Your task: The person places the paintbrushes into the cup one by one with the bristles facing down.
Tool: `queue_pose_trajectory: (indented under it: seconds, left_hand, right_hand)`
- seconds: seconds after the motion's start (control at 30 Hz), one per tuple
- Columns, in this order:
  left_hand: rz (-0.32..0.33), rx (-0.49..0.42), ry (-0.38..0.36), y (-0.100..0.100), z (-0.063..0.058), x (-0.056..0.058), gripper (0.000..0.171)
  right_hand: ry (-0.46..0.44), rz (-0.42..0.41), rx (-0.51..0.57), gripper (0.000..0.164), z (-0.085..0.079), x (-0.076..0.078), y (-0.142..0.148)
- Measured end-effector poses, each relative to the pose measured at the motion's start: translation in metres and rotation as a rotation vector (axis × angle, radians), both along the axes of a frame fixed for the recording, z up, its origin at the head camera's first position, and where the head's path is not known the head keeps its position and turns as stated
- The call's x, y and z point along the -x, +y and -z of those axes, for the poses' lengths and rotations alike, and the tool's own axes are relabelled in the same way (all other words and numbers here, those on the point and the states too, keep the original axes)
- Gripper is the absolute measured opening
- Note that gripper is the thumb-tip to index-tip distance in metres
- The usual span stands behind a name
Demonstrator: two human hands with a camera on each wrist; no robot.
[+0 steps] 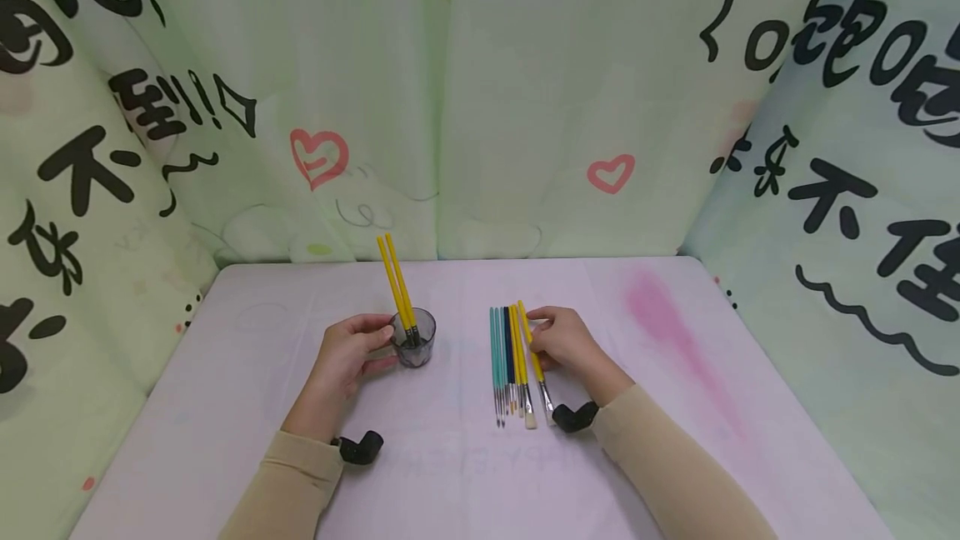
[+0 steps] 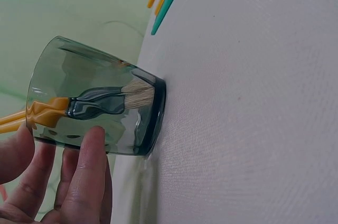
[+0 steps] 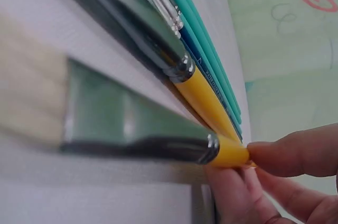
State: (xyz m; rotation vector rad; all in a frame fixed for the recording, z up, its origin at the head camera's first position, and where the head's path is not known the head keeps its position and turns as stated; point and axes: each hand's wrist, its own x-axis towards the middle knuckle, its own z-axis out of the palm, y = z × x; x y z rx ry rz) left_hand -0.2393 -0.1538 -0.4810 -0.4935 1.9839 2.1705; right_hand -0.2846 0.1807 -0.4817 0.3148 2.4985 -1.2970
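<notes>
My left hand (image 1: 347, 354) holds a small clear grey glass (image 1: 424, 350) at its left side, thumb at the rim and fingers along the wall. Two yellow-handled paintbrushes (image 1: 397, 283) lean in the glass; the left wrist view shows their pale bristles (image 2: 139, 96) down near its base. On the right, my right hand (image 1: 564, 342) pinches a yellow-handled flat paintbrush (image 3: 138, 121) by its handle, bristles towards me. That brush lies at the right end of a row of paintbrushes (image 1: 513, 352) with teal, dark blue and yellow handles.
A pale pink tabletop (image 1: 442, 473) carries everything, with a brighter pink streak (image 1: 671, 323) at its right. Light green curtains (image 1: 517, 98) with printed hearts and black lettering enclose the table's back and both sides. Black wrist cameras (image 1: 362, 447) sit at both cuffs.
</notes>
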Motion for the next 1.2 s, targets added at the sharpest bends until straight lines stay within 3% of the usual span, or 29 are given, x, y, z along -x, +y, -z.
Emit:
queue_pose_trajectory:
  seconds: [0.3,0.57,1.2]
  left_hand:
    - [0.003,-0.008,0.008,0.0,0.0,0.001,0.035]
    - [0.006,-0.007,0.018,-0.001,0.003,0.002,0.034]
    - [0.002,0.005,0.01,0.0,0.001,0.001,0.032]
  right_hand:
    - [0.045,0.003,0.262,0.064,-0.005,-0.006,-0.001]
    - [0.138,0.017,0.361,0.061,-0.019,-0.008,-0.02]
    - [0.349,0.016,0.613,0.059,-0.031,-0.007,-0.063]
